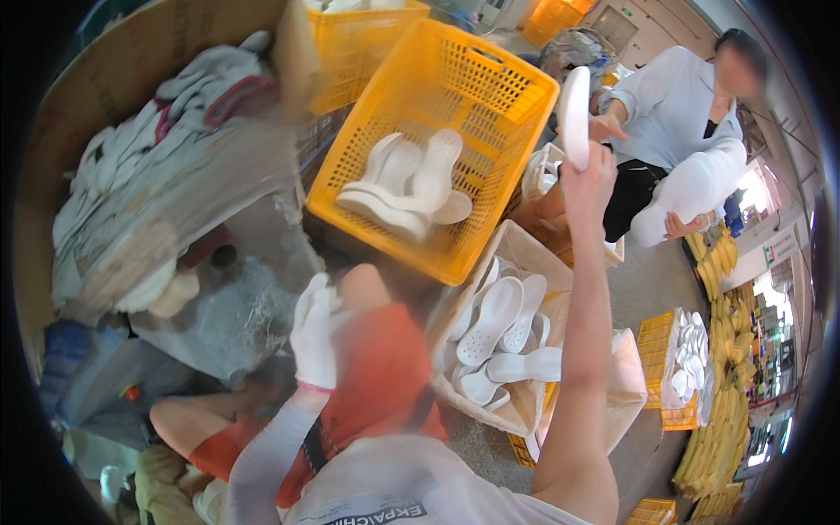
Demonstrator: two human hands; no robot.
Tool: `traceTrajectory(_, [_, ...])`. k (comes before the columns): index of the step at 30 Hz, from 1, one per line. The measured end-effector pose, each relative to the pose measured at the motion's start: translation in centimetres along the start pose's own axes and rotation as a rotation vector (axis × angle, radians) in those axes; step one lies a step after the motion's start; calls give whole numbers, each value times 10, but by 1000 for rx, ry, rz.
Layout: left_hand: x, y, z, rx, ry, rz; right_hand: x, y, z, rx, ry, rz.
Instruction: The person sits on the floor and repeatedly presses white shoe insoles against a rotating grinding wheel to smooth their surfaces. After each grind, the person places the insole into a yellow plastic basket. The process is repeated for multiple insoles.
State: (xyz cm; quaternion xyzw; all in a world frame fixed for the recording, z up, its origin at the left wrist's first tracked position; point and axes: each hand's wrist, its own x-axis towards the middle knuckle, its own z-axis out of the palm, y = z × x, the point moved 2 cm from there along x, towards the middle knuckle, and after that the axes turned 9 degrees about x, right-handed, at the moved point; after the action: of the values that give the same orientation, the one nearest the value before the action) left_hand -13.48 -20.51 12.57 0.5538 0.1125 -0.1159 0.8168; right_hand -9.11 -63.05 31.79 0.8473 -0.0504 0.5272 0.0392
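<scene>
Fingers: the right hand, bare, pinches one end of a white shoe sole; the left hand, in a white glove, is blurred, and I cannot tell whether its fingers are spread or pressed together.
Cardboard box: one, far left, cut off by the fisheye rim; grey cloth with red edging heaps inside, pieces too tangled to count.
Yellow crate: one near the middle, at least five white soles in it, overlapping.
Lined basket: one, right of the crate; at least six soles, some partly hidden.
Raised sole: one, standing nearly upright above the right fingers, its lower tip covered by them.
Co-worker: one, behind the sole, face blurred.
</scene>
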Motion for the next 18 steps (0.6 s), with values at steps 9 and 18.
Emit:
traceTrajectory(9, [23,-40,-48,158,197,-223,-39,9,24,148,367,198])
traceTrajectory(18, [48,-51,-90,432,184,-51,-239,-109,393,298,-1047,112])
